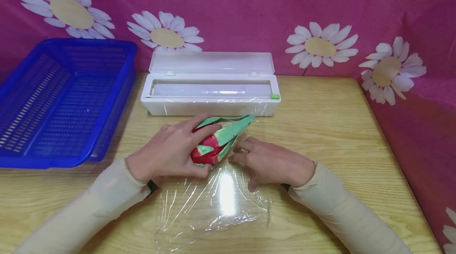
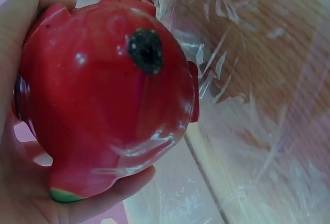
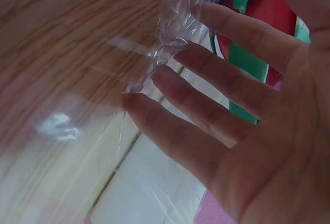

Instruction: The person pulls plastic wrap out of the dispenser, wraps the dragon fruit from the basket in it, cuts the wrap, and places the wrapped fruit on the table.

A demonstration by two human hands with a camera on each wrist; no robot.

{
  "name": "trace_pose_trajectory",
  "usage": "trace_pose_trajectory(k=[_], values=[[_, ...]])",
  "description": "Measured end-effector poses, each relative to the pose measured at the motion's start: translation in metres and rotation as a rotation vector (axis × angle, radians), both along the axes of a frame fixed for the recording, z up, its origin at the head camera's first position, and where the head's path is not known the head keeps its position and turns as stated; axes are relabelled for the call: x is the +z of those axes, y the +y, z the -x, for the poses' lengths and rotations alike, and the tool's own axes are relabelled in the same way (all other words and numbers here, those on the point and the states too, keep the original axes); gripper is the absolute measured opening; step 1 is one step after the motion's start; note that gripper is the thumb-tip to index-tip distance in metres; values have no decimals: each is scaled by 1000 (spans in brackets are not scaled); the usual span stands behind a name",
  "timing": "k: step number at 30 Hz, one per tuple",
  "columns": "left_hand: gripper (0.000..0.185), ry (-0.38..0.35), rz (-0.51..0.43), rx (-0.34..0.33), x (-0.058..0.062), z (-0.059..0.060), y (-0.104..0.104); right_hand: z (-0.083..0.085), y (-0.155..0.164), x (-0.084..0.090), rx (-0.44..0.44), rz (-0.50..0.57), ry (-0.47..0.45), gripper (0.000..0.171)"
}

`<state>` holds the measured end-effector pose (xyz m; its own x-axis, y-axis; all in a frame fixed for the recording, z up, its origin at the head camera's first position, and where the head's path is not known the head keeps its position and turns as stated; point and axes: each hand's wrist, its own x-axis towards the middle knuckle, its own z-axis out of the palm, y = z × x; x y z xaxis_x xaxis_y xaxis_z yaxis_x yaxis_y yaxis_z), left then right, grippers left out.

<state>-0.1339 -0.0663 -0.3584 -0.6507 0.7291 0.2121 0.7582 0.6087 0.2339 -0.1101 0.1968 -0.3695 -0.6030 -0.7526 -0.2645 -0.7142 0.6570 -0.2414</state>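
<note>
- Left hand (image 1: 171,151) covers most of the red-and-green toy fruit (image 1: 213,143) in the head view; only its right side and green leaves show.
- Left wrist view: the fruit (image 2: 103,105) fills the picture, its green parts nearly all out of sight.
- Right wrist view: right hand (image 3: 258,116) cut off at the right edge, thumb unseen; fruit behind the fingers (image 3: 206,105) only partly visible.
- Plastic wrap (image 1: 213,202): edges hard to trace against the table (image 1: 338,127).
- Blue basket (image 1: 117,83) cut off at the left edge.
</note>
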Motion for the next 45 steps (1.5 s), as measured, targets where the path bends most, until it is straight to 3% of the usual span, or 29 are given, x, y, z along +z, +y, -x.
trace_pose_trajectory(k=[9,15,26,45], values=[[89,-26,-16,3,0,2,5,0,-2,0,-13,-6,-11,75],[90,-34,24,15,1,4,9,0,-2,1,-13,-9,-11,75],[90,-136,117,45,8,9,14,-1,0,1,-6,2,-3,75],[89,-208,224,26,15,15,24,1,-2,0,-17,-15,-34,77]])
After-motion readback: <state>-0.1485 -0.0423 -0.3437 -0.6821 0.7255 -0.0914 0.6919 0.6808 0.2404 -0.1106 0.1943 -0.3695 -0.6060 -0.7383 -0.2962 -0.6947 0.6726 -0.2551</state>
